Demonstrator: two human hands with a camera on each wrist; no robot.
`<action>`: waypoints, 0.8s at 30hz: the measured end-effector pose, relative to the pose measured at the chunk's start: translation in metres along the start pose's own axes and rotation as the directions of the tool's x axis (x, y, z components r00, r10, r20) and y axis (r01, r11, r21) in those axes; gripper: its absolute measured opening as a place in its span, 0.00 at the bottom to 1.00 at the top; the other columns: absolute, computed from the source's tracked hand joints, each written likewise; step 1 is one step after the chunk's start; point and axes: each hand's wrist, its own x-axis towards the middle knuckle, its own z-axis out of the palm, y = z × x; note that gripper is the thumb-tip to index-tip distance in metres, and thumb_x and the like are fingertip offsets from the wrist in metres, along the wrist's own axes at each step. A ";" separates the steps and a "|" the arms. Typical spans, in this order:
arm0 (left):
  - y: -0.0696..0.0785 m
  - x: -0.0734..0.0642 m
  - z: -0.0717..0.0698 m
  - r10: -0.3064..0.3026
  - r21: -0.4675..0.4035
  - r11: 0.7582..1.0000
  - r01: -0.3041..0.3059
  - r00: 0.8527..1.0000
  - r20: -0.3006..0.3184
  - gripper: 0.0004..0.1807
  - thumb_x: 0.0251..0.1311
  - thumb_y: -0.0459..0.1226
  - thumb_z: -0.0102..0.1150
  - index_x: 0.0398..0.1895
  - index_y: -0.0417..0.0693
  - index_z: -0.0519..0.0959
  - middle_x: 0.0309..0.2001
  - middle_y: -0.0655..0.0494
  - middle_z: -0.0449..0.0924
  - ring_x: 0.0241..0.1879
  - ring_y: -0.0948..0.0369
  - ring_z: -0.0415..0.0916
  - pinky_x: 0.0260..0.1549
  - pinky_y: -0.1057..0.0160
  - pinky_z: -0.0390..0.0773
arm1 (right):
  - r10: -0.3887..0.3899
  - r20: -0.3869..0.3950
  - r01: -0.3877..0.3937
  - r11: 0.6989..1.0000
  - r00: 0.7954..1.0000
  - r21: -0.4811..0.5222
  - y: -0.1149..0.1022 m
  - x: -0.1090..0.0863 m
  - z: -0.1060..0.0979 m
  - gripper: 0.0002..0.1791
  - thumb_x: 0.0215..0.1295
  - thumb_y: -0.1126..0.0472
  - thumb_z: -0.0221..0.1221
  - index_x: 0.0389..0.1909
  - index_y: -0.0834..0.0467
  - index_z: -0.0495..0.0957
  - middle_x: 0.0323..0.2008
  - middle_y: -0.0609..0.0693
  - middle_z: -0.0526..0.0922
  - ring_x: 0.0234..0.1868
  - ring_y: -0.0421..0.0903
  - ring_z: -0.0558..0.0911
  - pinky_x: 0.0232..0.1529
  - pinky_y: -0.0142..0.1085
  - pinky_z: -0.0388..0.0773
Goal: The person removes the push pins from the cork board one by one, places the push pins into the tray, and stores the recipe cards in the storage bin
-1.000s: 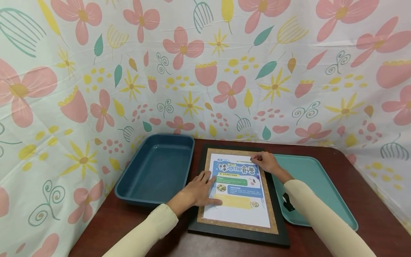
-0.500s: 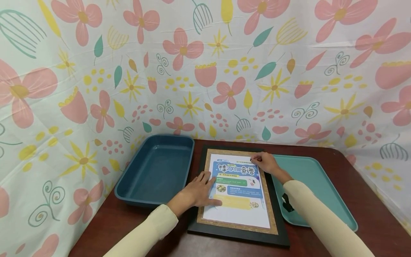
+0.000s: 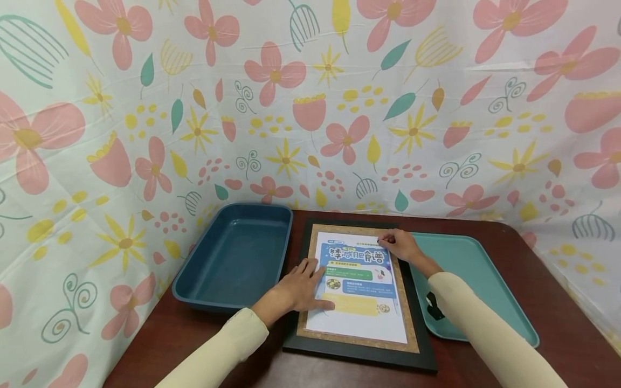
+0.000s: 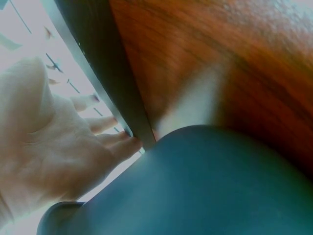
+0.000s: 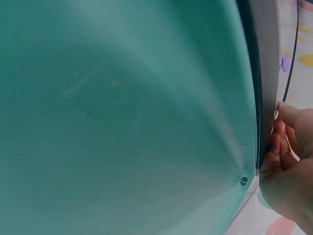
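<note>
A cork board (image 3: pixel 364 345) in a black frame (image 3: pixel 310 355) lies on the table, with a printed poster (image 3: pixel 356 326) of blue, green and yellow blocks on it. My left hand (image 3: pixel 301 288) rests on the poster's left side, fingers spread. At the upper right corner, my right hand (image 3: pixel 401 245) pinches a small push pin (image 5: pixel 276 114); only a yellowish bit shows between the fingertips in the right wrist view. A small purple round thing (image 5: pixel 285 64) sits farther along the board's edge there. In the left wrist view, the left hand (image 4: pixel 63 142) reaches over the frame's edge.
A deep dark blue tray (image 3: pixel 237 264) stands left of the board. To the right, a shallow teal tray (image 3: pixel 477 275) holds a black item (image 3: pixel 435 308), partly hidden by the right sleeve. A flower-patterned cloth (image 3: pixel 271 134) hangs behind the reddish-brown table (image 3: pixel 262 372).
Both hands keep their places, the left on the poster and the right pinching at its upper right corner. The head view has shifted very slightly.
</note>
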 end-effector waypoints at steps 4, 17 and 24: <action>0.000 0.000 -0.001 -0.002 0.000 1.000 0.002 1.000 0.003 0.57 0.50 0.77 0.36 0.77 0.54 0.46 0.76 0.49 0.40 0.74 0.49 0.41 0.68 0.51 0.56 | -0.004 0.003 0.004 1.000 1.000 0.009 -0.002 0.000 -0.001 0.09 0.65 0.59 0.62 0.38 0.62 0.83 0.31 0.52 0.83 0.29 0.44 0.78 0.33 0.39 0.75; 0.001 0.000 -0.001 0.014 0.004 1.000 -0.014 1.000 0.004 0.57 0.51 0.77 0.35 0.77 0.54 0.46 0.76 0.48 0.40 0.74 0.49 0.41 0.67 0.51 0.56 | -0.004 0.018 0.004 1.000 1.000 0.024 0.001 0.000 -0.008 0.10 0.64 0.59 0.62 0.39 0.62 0.84 0.32 0.53 0.84 0.30 0.45 0.79 0.32 0.39 0.76; 0.000 0.000 0.000 0.006 0.003 1.000 -0.006 1.000 0.009 0.57 0.50 0.78 0.34 0.77 0.54 0.45 0.76 0.49 0.39 0.74 0.50 0.40 0.68 0.51 0.56 | -0.015 0.027 0.015 1.000 1.000 0.020 0.000 0.000 -0.013 0.10 0.65 0.60 0.61 0.38 0.63 0.84 0.31 0.53 0.85 0.26 0.42 0.77 0.26 0.35 0.73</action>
